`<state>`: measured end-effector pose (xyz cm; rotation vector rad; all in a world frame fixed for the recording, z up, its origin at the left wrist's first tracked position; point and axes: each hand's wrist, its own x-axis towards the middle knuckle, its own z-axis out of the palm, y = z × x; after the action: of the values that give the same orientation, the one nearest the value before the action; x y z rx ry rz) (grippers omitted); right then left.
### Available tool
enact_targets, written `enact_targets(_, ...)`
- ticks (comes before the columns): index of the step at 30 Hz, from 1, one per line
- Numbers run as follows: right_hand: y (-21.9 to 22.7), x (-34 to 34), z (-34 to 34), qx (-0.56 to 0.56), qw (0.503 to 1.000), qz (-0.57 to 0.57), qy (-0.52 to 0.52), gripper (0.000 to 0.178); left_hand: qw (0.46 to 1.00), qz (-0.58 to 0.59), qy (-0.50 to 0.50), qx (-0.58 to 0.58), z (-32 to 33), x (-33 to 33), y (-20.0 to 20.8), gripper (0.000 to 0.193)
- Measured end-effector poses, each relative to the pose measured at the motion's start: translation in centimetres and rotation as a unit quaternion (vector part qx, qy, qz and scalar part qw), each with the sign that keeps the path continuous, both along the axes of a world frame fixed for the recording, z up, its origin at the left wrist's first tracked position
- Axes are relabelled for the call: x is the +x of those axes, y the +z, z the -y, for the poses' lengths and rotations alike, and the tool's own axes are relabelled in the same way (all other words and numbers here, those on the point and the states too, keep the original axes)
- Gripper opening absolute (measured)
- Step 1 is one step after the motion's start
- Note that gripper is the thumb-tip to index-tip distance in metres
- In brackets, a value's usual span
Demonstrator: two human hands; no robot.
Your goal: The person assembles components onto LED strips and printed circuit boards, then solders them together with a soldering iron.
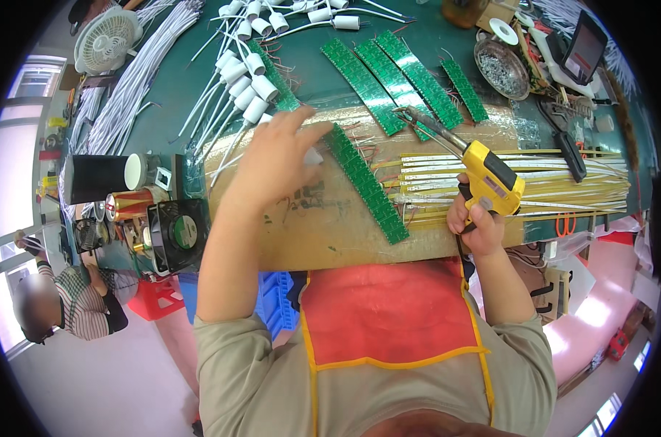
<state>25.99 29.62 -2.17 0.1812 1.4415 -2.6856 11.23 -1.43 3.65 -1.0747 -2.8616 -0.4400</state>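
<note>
While the right hand [478,224] wraps around a yellow-and-black plastic soldering gun [494,178], its metal tip [432,130] up and left of that grip, the left hand [281,156] bends its fingers [314,134] near the upper end of a long green circuit-board strip [368,188]; whether they pinch anything, I cannot tell. White cylindrical wired parts [255,109] lie just beyond the left hand, long white-and-yellow strips [578,186] to either side of the right hand.

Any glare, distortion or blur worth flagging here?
Head view: fisheye curvature inside a black rim; head view, left: washed-out windows and a blurred head on the seated person; head view, right: glare on the pink floor; head view, centre: yellow soldering gun reads clearly.
</note>
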Motion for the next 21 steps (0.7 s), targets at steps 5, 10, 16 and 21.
enact_targets(5, -0.1, -0.1, -0.2, -0.022, 1.000, 0.009, 0.004, 0.060, 0.993, 0.015, 0.082, 0.079, -2.5, -9.8, -0.7, 0.040)
enact_targets(10, -0.1, 0.1, -0.3, -0.007, 1.000, 0.013, 0.013, 0.059, 0.977, -0.081, 0.195, 0.017, -3.9, -18.4, -5.0, 0.036)
enact_targets(16, -0.2, 0.1, -0.4, -0.020, 0.999, 0.027, 0.023, 0.060, 0.976, 0.002, 0.218, 0.030, -4.8, -20.5, -6.0, 0.030)
enact_targets(21, -0.2, -0.1, -0.3, -0.020, 0.999, 0.036, 0.024, 0.062, 0.981, -0.128, 0.147, 0.011, -3.6, -16.8, -3.5, 0.017)
